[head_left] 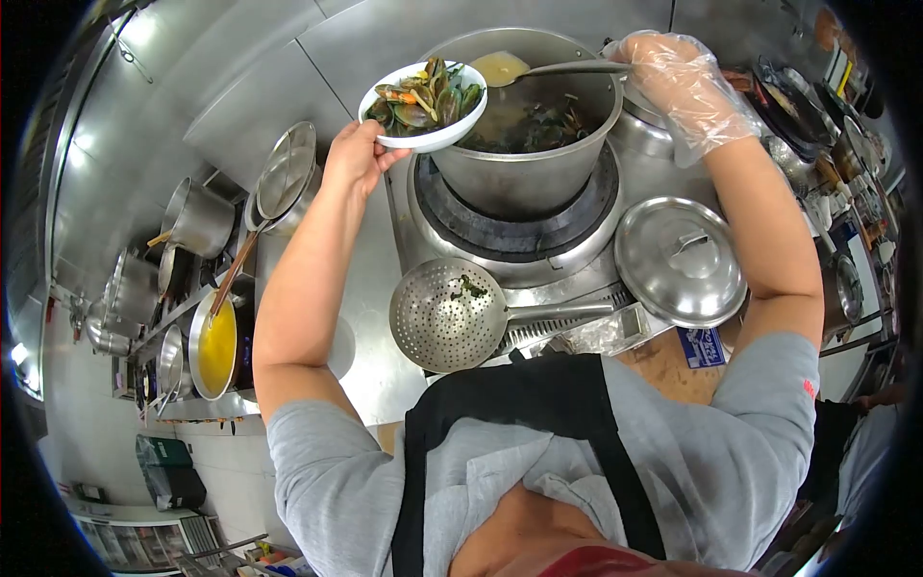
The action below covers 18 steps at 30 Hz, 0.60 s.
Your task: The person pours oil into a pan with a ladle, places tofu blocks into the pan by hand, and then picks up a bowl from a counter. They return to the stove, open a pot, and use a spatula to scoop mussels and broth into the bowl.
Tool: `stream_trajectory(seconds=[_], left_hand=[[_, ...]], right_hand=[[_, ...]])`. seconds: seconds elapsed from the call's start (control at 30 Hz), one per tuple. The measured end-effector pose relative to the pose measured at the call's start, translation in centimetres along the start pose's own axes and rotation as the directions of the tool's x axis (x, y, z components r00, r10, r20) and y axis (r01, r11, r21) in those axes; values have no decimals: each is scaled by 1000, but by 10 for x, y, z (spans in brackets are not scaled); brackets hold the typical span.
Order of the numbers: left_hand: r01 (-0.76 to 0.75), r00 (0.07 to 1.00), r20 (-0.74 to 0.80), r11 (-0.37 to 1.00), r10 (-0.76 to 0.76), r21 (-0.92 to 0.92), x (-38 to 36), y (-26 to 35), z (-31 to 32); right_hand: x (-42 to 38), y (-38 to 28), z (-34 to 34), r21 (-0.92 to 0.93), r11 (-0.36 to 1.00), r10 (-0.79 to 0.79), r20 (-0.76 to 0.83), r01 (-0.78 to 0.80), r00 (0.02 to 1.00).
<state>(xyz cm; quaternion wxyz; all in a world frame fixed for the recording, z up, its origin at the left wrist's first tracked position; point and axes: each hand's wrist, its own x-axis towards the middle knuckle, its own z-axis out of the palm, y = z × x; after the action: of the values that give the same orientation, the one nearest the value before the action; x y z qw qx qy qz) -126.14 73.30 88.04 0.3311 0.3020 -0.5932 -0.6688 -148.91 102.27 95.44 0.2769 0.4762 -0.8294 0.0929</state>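
My left hand (361, 157) grips the rim of a white bowl (444, 137) heaped with mussels (420, 104), held just left of a large metal pot (534, 178). In a clear plastic glove, my right hand (670, 77) is closed round the handle of a ladle (577, 68). The ladle's bowl, full of pale broth (499, 68), is over the pot close to the white bowl's right side. Dark shells and liquid lie in the pot, which stands on a round black burner (433, 207).
A perforated strainer (444, 322) with green scraps lies before the burner. Right of it sits a metal lid (680, 262). Pots and a pan of yellow liquid (217, 348) stand at left. Pans and utensils crowd the right, where another person's arm (880, 395) shows.
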Motion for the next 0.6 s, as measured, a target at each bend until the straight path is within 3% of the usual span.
stream_trajectory(seconds=[0.07,0.27,0.33,0.37,0.47,0.53,0.6], left_hand=[[0,1000,25,1000,1,-25,4,-1,-3],[-11,1000,-5,998,11,-69,-2,2,3],[-12,1000,-17,998,11,-64,-5,5,5],[-7,1000,-7,998,7,-59,-7,7,6],[1,1000,-10,999,-2,-48,-8,7,7],[11,1000,14,999,-10,-48,-10,10,8],[13,999,33,999,-12,-44,-3,7,4]], right_hand=[[0,-2,-20,112,988,105,9,-105,994],[-5,-13,-70,-38,999,-33,-113,29,993],[-4,-20,-85,125,985,129,-65,-120,989],[1,-10,-84,-94,995,9,-93,-17,996],[-3,0,-94,-57,988,-152,-143,145,978],[3,-1,-97,-132,986,-119,-100,106,988],[3,-10,-98,-212,976,27,-86,-45,996]])
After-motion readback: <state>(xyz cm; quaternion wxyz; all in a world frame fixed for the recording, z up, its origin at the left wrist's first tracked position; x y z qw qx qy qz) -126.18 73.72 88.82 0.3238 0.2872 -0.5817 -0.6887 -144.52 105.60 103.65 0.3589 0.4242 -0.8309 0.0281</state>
